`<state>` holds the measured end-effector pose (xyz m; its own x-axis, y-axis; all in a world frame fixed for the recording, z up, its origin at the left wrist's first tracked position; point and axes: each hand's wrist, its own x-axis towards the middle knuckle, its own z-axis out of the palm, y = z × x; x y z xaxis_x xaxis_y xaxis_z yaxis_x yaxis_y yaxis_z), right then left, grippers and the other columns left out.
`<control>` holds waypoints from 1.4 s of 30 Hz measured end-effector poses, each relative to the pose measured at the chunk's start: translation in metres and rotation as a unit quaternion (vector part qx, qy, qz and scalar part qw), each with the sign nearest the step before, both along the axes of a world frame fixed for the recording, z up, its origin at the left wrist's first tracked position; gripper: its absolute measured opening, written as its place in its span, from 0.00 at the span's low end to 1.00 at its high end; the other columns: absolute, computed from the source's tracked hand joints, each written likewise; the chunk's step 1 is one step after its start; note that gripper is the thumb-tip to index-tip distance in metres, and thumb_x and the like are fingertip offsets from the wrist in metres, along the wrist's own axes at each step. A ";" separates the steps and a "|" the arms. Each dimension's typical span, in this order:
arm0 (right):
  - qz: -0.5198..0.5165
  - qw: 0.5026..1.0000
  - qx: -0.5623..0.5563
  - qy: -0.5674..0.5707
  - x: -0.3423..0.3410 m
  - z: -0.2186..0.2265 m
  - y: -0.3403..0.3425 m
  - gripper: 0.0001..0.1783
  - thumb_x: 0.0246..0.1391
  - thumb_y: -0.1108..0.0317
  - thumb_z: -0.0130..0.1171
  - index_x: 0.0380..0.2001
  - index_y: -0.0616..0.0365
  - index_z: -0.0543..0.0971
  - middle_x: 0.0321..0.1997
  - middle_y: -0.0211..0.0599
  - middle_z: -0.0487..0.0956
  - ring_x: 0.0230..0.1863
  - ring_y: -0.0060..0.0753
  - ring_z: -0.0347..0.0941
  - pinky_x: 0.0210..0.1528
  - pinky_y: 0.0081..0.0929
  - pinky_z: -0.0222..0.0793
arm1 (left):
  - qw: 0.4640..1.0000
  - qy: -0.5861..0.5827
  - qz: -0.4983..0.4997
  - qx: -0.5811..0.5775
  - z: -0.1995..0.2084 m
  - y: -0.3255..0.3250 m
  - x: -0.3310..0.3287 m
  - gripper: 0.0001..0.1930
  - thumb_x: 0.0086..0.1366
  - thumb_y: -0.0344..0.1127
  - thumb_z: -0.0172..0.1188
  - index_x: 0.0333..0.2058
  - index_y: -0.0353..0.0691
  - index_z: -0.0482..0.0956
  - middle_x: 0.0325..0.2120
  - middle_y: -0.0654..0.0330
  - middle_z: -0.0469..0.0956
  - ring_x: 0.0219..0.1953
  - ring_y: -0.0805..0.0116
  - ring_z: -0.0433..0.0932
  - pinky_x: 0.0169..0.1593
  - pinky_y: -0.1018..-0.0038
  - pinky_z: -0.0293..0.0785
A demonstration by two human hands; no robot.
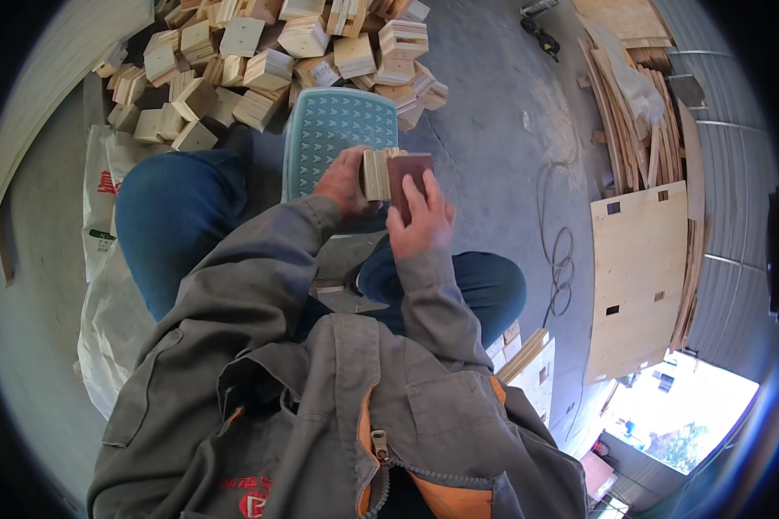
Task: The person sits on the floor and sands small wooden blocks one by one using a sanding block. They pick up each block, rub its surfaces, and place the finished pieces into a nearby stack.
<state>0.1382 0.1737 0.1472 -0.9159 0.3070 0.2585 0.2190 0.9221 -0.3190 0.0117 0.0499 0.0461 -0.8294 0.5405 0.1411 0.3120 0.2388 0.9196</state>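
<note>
My left hand (346,184) is closed around a plywood block (376,176), whose layered edges show. It holds the block above the near right part of a teal plastic stool (333,130) with a raised pattern on its top. Against the block's right side lies a flat reddish-brown sanding block (400,183). My right hand (424,221) grips this sanding block, with fingers laid across its face; the thumb is partly hidden. Both hands are close together in front of my knees.
Beyond the stool lies a large heap of plywood blocks (268,69). White sacking (104,320) is on the floor at left. To the right are a looped cable (563,268), a leaning plywood sheet (639,272) with square holes, and stacked wood strips (614,112).
</note>
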 end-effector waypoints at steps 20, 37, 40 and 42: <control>-0.072 0.994 0.016 -0.079 -0.093 0.010 0.030 0.30 0.50 0.63 0.69 0.60 0.39 0.84 0.74 0.33 0.71 0.60 0.53 0.71 0.66 0.45 0.69 | 1.000 -0.029 -0.011 0.002 0.004 -0.002 -0.001 0.48 0.42 0.39 0.80 0.63 0.44 0.65 0.57 0.45 0.71 0.62 0.43 0.71 0.67 0.57 0.70; 0.028 0.999 0.006 -0.016 0.026 0.015 0.001 0.32 0.48 0.67 0.72 0.61 0.45 0.83 0.74 0.42 0.69 0.60 0.55 0.70 0.64 0.48 0.70 | 1.000 -0.004 -0.003 -0.004 0.003 -0.001 0.001 0.46 0.46 0.37 0.79 0.63 0.41 0.65 0.56 0.44 0.71 0.61 0.44 0.72 0.65 0.59 0.71; 0.024 1.000 0.003 -0.012 0.001 0.014 0.006 0.32 0.49 0.67 0.71 0.61 0.45 0.83 0.73 0.41 0.70 0.60 0.55 0.70 0.65 0.48 0.70 | 1.000 0.000 0.002 0.006 -0.002 -0.001 0.000 0.44 0.45 0.39 0.77 0.63 0.42 0.67 0.56 0.44 0.72 0.61 0.42 0.73 0.65 0.58 0.72; 0.002 1.000 0.011 -0.001 -0.025 0.010 0.013 0.31 0.50 0.66 0.70 0.61 0.44 0.83 0.74 0.40 0.70 0.61 0.55 0.70 0.66 0.48 0.69 | 1.000 0.004 -0.006 0.021 -0.005 0.000 -0.001 0.45 0.45 0.39 0.78 0.63 0.43 0.66 0.56 0.44 0.72 0.61 0.42 0.72 0.65 0.57 0.72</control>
<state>0.1132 0.1867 0.1575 -0.9180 0.2969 0.2629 0.2157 0.9301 -0.2972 0.0107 0.0497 0.0414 -0.8217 0.5438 0.1704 0.3217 0.1958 0.9264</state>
